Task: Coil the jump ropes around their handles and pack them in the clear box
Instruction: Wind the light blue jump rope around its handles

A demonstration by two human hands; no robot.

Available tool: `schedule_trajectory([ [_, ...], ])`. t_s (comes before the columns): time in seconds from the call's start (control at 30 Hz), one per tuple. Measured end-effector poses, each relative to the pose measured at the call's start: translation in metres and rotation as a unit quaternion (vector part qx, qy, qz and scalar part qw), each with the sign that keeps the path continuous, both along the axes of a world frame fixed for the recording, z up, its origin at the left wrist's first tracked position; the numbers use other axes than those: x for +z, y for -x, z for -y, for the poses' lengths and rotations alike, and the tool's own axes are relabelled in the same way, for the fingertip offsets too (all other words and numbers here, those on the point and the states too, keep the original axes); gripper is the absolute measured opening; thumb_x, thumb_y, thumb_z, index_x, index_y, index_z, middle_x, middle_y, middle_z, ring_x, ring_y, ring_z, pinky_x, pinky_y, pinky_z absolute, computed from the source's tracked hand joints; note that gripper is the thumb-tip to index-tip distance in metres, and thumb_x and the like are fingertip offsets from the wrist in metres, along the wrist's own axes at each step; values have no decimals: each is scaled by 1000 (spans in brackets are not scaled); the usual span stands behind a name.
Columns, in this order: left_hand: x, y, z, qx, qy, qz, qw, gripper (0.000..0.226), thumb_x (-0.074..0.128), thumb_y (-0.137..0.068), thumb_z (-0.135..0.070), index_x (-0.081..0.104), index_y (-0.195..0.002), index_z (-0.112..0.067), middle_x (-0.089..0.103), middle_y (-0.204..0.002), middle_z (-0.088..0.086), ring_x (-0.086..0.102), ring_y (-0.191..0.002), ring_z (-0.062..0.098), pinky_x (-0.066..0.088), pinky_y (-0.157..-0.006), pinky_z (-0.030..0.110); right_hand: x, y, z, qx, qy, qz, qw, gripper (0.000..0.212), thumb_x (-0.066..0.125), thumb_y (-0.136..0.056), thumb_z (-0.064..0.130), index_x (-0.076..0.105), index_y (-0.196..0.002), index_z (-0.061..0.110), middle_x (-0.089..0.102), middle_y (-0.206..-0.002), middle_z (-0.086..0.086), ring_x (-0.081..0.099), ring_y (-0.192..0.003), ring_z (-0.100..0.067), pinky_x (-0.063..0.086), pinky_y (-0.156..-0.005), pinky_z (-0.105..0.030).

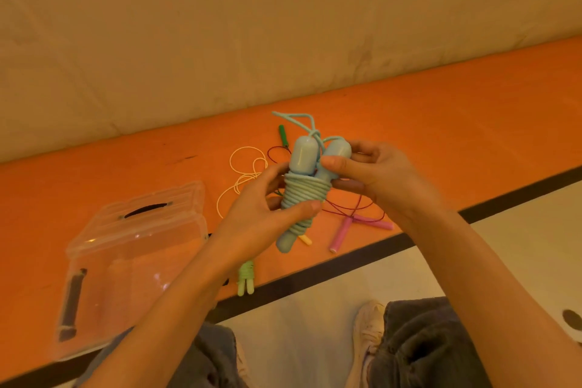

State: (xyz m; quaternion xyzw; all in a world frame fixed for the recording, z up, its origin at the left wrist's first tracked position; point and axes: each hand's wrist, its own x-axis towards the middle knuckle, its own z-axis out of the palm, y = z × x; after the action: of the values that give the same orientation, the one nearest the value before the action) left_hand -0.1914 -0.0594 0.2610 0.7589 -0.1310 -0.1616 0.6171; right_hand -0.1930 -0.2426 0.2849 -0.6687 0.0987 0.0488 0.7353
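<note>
The pale blue jump rope [304, 195] is held in the air just below the centre of the view, above the orange floor mat [441, 123]. Its two handles lie side by side, and the cord is wound in tight turns round their middle. A short loose tail of cord [296, 120] sticks up at 12 o'clock from the bundle, so the coiling looks nearly done but not yet secured.

The left hand [267, 208] grips the wound section from 8 o'clock, thumb pressed across the coils. The right hand [374, 176] comes in from 3 o'clock, its thumb and fingers pinching the upper end of the right-hand handle.

The next move likely calls for tucking that tail under a turn without loosening the coils, then carrying the bundle to the clear box [135, 261], which stands open at 8 o'clock with its lid tipped back.

Other ropes lie uncoiled on the mat: pink handles [356, 227] with a dark red cord at 4 o'clock, a white cord [245, 173] at 10 o'clock, a green handle [282, 133] at 11 o'clock. A small light green bundle [246, 277], already wound, lies at 7 o'clock, outside the box.
</note>
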Motion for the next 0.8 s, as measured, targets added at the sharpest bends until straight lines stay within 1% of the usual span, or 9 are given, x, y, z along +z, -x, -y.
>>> schedule_trajectory([
  [0.1, 12, 3, -3, 10, -4, 13, 1000, 59, 78, -76, -15, 54, -129, -24, 66, -116, -10, 65, -99, 1, 52, -78, 14, 6, 0, -5, 1, -5, 6, 1000, 53, 76, -62, 23, 62, -110, 5, 73, -99, -12, 71, -85, -19, 59, -79, -31],
  [0.2, 14, 2, -10, 15, 9, 5, 1000, 58, 77, -76, -11, 55, -127, -23, 68, -112, -9, 66, -95, -1, 49, -72, 10, 9, -2, -14, -3, 2, 13, 1000, 38, 74, -75, 12, 61, -110, 4, 72, -96, -10, 70, -77, -12, 59, -71, -24],
  [0.33, 0, -1, -19, 9, 30, -24, 999, 51, 75, -74, -21, 57, -121, -30, 70, -111, -8, 68, -97, 6, 54, -79, 20, 3, -5, -22, 7, 47, 9, 999, 35, 72, -80, 10, 61, -113, 4, 71, -100, -11, 69, -82, -16, 58, -73, -28],
  [0.43, -25, -4, -20, 34, 71, -74, 994, 43, 71, -81, -14, 58, -120, -27, 71, -110, -3, 69, -96, 10, 55, -71, 19, -11, -12, -25, 25, 78, -8, 997, 34, 72, -81, 11, 62, -113, 6, 70, -98, -11, 68, -80, -15, 58, -72, -27],
  [0.57, -68, -9, -19, 83, 78, -124, 986, 53, 74, -75, -21, 57, -124, -29, 71, -111, -4, 68, -101, 11, 57, -79, 28, -43, -29, -31, 74, 101, -66, 990, 18, 70, -84, 20, 65, -101, 22, 69, -89, -4, 68, -73, -12, 60, -72, -32],
  [0.6, -79, -11, -19, 98, 83, -138, 982, 54, 75, -73, -22, 58, -123, -31, 71, -112, -4, 67, -101, 11, 56, -80, 29, -51, -35, -33, 88, 111, -83, 986, 18, 69, -85, 23, 64, -102, 22, 69, -94, -6, 68, -76, -14, 60, -74, -34],
  [0.67, -102, -15, -19, 125, 98, -167, 973, 50, 73, -78, -13, 57, -123, -28, 70, -115, -2, 68, -100, 11, 57, -76, 26, -70, -47, -34, 107, 133, -122, 978, 35, 69, -85, 25, 59, -117, 14, 68, -101, -9, 68, -81, -18, 59, -78, -36],
  [0.73, -124, -20, -18, 143, 111, -197, 964, 47, 71, -82, -10, 57, -124, -25, 69, -116, -1, 68, -99, 11, 57, -74, 22, -90, -57, -30, 119, 128, -165, 971, 49, 69, -85, 22, 50, -128, 8, 69, -100, -11, 69, -80, -18, 59, -76, -31],
  [0.8, -147, -24, -17, 155, 112, -219, 957, 47, 71, -82, -12, 57, -124, -25, 70, -115, -3, 68, -99, 10, 57, -76, 24, -115, -63, -25, 130, 107, -201, 965, 51, 71, -83, 18, 49, -128, 6, 69, -101, -14, 70, -81, -17, 58, -73, -27],
])
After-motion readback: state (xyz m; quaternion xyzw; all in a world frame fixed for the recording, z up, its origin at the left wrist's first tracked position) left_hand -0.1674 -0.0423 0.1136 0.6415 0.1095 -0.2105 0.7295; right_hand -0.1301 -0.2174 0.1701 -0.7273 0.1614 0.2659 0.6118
